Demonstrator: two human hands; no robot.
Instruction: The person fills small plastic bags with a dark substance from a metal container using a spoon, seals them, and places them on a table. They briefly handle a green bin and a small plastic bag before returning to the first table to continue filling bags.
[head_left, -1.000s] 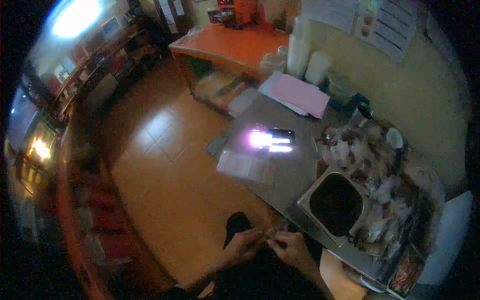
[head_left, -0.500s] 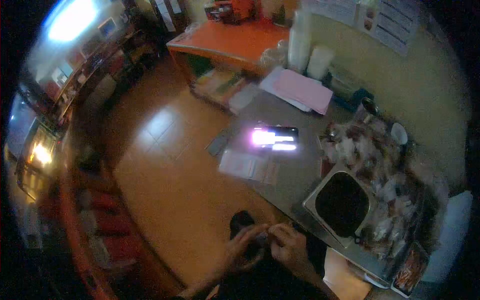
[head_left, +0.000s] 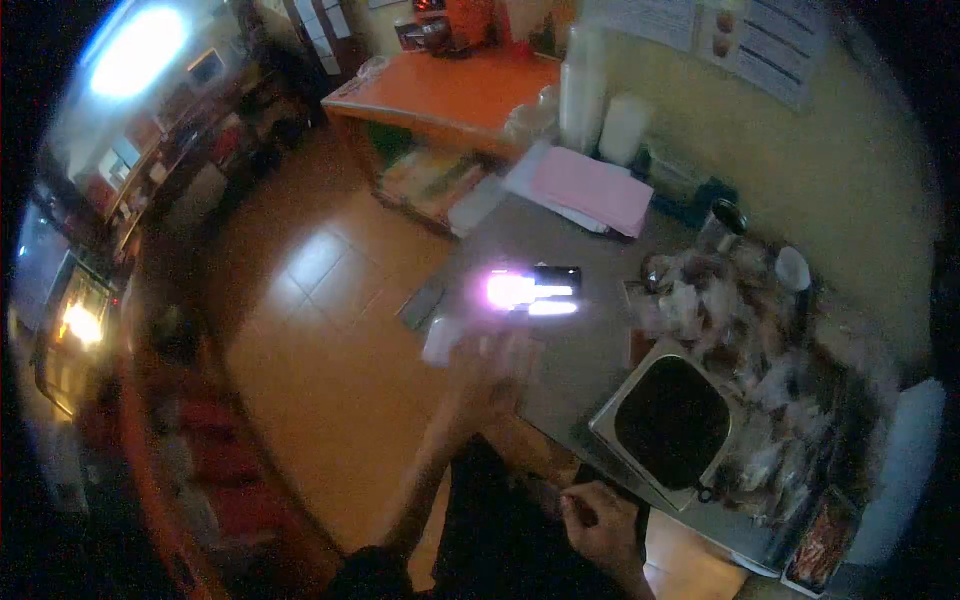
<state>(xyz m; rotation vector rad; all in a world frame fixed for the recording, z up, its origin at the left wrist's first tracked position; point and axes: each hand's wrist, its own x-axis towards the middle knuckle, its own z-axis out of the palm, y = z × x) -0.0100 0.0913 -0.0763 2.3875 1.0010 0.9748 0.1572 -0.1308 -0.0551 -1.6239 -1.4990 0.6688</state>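
Hands apart over a dim work counter: we see the left hand (head_left: 502,357), blurred by motion, reaching out to the edge of a grey, smooth-topped counter (head_left: 590,365), while the right hand (head_left: 597,520) stays low by the lap. Half a second ago both hands met at the lap, fingertips together; that joint fingerwork has now broken off, leaving the two hands at separate places.

The left hand is over the thin, pale, plastic-looking flat sheets (head_left: 437,341), which lie at the counter's near edge, partly hidden by it; through the blur we cannot tell whether the fingers have closed on one. The right hand's fingers are curled in towards the thumb, and we cannot tell whether anything small is pinched there.

Just beyond the sheets, a black, rectangular phone-like device (head_left: 558,279) lies in white-violet glare. To the right, we find a square, silver-rimmed metal stand with a round-cornered dark top (head_left: 673,420), beside a wide heap of small, clear plastic packets with reddish-brown contents (head_left: 765,385).
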